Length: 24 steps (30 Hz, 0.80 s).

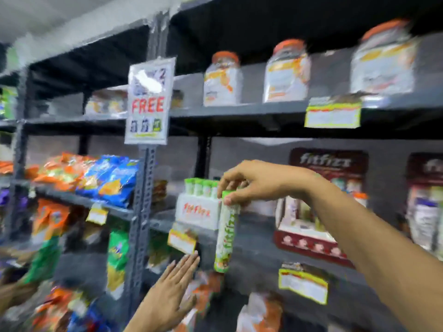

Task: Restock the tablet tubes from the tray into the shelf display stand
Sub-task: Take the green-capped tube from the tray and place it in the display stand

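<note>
The tablet tube [226,232] hangs upright below your right hand [254,182], pinched at its green cap so the base can likely drop straight into the display stand [197,213], just left of your fingertips and already showing a row of green caps. Your left hand [171,293] is flat, fingers spread, holding nothing.
</note>
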Each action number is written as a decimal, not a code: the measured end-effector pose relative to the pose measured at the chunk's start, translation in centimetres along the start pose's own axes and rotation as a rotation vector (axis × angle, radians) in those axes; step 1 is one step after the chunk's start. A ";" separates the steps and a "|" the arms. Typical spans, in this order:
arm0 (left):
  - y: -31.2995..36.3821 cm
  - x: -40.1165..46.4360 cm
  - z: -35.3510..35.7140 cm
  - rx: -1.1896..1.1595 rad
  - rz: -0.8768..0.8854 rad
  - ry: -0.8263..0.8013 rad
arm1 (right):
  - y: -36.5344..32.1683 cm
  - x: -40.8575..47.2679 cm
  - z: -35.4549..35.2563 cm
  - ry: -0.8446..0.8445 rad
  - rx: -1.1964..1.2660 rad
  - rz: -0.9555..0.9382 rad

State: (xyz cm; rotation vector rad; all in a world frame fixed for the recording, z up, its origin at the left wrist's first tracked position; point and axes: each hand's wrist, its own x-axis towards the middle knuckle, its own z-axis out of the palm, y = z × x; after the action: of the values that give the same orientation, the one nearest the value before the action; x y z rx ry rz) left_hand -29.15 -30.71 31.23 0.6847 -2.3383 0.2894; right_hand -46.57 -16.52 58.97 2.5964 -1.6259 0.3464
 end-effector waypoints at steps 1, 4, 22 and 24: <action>0.6 2.3 0.4 -0.002 0.044 0.008 | 1.2 -0.4 -1.6 0.037 -0.011 0.045; 2.2 8.2 1.9 -0.077 0.088 0.049 | 4.9 -1.4 -5.4 0.142 -0.053 0.175; 4.5 19.4 8.2 -0.045 -0.076 -0.238 | 22.3 -3.8 -3.5 0.396 -0.164 0.620; 4.6 19.4 8.0 -0.043 -0.091 -0.245 | 23.1 -3.8 -2.8 0.390 -0.154 0.639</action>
State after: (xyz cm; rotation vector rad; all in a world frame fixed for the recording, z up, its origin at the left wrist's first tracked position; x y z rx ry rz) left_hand -48.35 -37.51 37.96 0.8435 -2.5267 0.1192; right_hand -69.26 -22.97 59.28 1.6991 -2.1606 0.6701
